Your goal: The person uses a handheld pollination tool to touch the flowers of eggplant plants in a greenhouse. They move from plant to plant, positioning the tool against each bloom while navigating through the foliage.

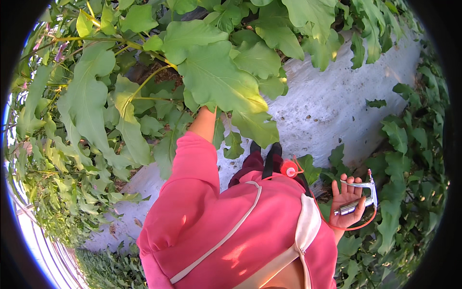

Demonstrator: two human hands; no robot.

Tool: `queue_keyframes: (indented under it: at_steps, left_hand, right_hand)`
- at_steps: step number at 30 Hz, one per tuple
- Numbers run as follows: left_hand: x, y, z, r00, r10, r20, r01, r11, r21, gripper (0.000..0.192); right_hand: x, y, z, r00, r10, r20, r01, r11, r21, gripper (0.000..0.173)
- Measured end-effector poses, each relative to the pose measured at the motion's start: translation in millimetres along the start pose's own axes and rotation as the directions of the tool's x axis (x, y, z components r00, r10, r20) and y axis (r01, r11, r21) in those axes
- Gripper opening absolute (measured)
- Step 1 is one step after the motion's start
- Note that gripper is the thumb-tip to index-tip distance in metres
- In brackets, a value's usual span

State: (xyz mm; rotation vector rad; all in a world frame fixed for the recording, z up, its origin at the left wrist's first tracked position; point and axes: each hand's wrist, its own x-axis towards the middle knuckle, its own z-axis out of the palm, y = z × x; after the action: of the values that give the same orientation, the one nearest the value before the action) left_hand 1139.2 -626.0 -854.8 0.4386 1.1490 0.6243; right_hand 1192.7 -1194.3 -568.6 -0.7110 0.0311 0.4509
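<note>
My left hand is out of view behind a large eggplant leaf (pixel 220 77); only its bare forearm (pixel 204 124) shows below the leaf, reaching into the plant. A yellow-green stem (pixel 151 54) branches beside that leaf. Low on the right, my right hand (pixel 346 198) is turned palm up around a small metal hand sprayer (pixel 352 206). My thumb crosses its shiny barrel, and the fingers lie behind its thin lever. The sprayer's red-tipped nozzle (pixel 369 172) points away from me. An orange-red tube (pixel 355 228) runs from the sprayer toward my waist, where a red bottle (pixel 290 168) hangs.
Pale ground sheeting (pixel 317 112) with scattered debris covers the path between leafy rows. My dark shoes (pixel 276 149) stand on it. More foliage (pixel 397 166) crowds the right side. Purple flowers (pixel 60 52) show at upper left, and a bright structure (pixel 39 245) at lower left.
</note>
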Motion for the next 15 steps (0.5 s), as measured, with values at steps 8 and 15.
queue_keyframes:
  at_steps: [8, 15]
  left_hand:
    - [-17, -28, 7, 0.995, 0.001, 0.099, 0.028, 0.958, -0.284, 0.024]
    - [-25, -34, 21, 0.984, 0.008, 0.177, 0.073, 0.891, -0.449, 0.026]
  right_hand:
    - [8, 32, 48, 0.990, 0.084, 0.113, -0.078, 0.995, -0.061, 0.061]
    - [14, 48, 68, 0.969, 0.161, 0.190, -0.140, 0.983, -0.119, 0.060]
